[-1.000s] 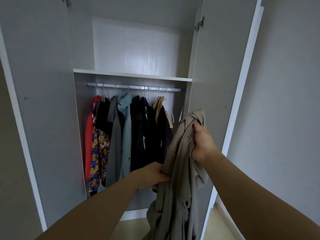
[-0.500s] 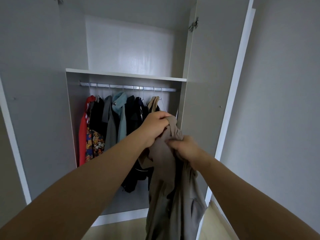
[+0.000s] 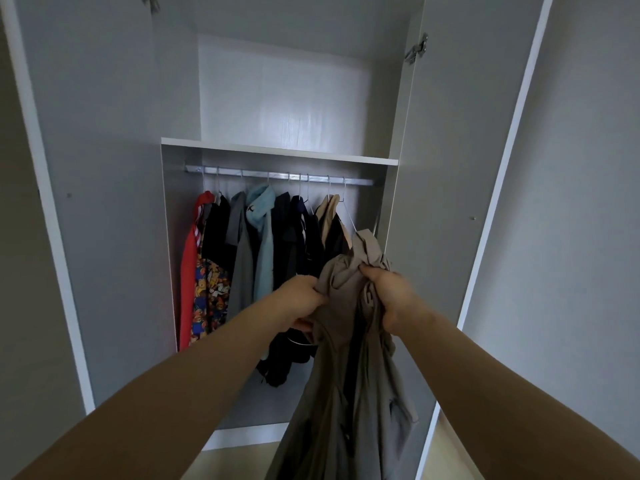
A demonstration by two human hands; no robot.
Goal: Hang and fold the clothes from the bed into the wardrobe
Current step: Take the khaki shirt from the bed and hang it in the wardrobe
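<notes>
A beige-grey garment hangs bunched from both my hands in front of the open wardrobe. My left hand grips its left upper edge. My right hand grips the crumpled top of the cloth, which sticks up above my fingers. The garment's lower part drops out of view at the bottom. Behind it a metal rail carries several hung clothes on wire hangers, from red at the left to tan at the right. A bare wire hanger hangs at the rail's right end.
Both wardrobe doors stand open: the left door and the right door flank the opening. An upper shelf compartment sits above the rail. A grey wall is at the right, and pale floor shows below.
My left hand dropped from the top of the garment to its left edge. My right hand stayed gripping the bunched top, now a little further right. The view came closer to the wardrobe.
</notes>
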